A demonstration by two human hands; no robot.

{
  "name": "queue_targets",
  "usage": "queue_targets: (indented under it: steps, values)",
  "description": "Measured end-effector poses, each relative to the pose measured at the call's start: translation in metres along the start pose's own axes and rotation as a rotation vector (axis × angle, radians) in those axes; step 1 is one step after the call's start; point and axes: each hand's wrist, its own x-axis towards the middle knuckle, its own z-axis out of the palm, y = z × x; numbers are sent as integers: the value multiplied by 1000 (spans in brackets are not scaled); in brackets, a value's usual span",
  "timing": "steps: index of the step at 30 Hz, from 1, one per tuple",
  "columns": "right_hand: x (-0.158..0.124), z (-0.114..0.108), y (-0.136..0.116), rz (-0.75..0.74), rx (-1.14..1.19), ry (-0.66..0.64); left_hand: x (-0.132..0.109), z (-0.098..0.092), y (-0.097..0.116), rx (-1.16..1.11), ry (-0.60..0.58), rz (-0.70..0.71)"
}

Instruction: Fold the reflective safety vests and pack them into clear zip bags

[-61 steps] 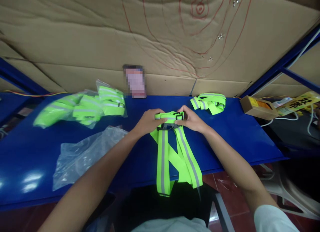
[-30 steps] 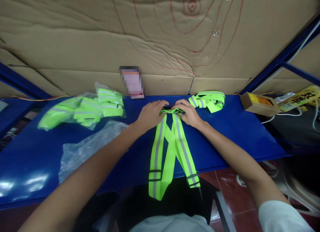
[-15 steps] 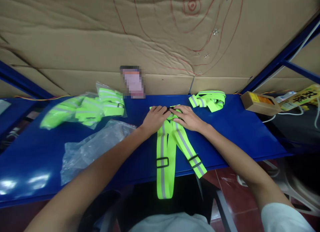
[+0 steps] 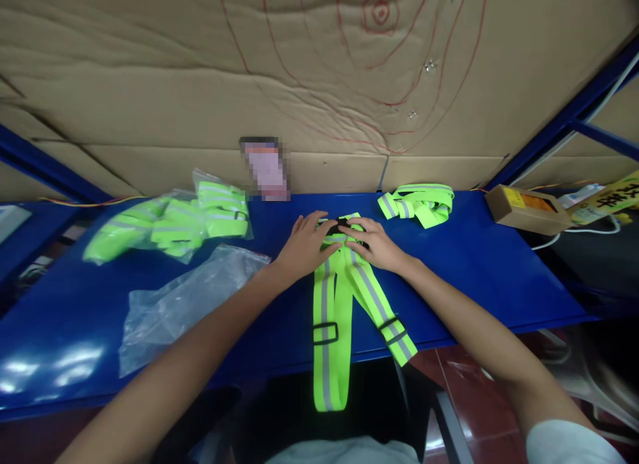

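Observation:
A neon-yellow reflective harness with grey stripes lies on the blue table, two strap ends hanging past its front edge. Each of those ends carries a black slider buckle. At the harness's far end my left hand holds the left side, fingers curved over the strap and thumb along the near side. My right hand grips the other side, thumb and fingers around the strap. Between the hands shows a black piece, probably a buckle; the fingers partly cover it.
Bagged yellow reflective straps lie at the left, behind a crumpled clear plastic bag. A coiled reflective strap rests at the back right, near a cardboard box. A blurred phone leans on the cardboard wall.
My hands have opened a little and drawn slightly apart, uncovering more of the black piece between them. The harness stays in nearly the same place.

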Motion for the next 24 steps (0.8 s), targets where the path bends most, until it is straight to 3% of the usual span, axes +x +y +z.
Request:
queue_targets:
  steps: [13,24]
  values:
    - [4,8,-2,59,51,98,0,16,-5,-56,26,-59]
    - [0,4,-3,38,42,87,-9,15,-9,-47,16,14]
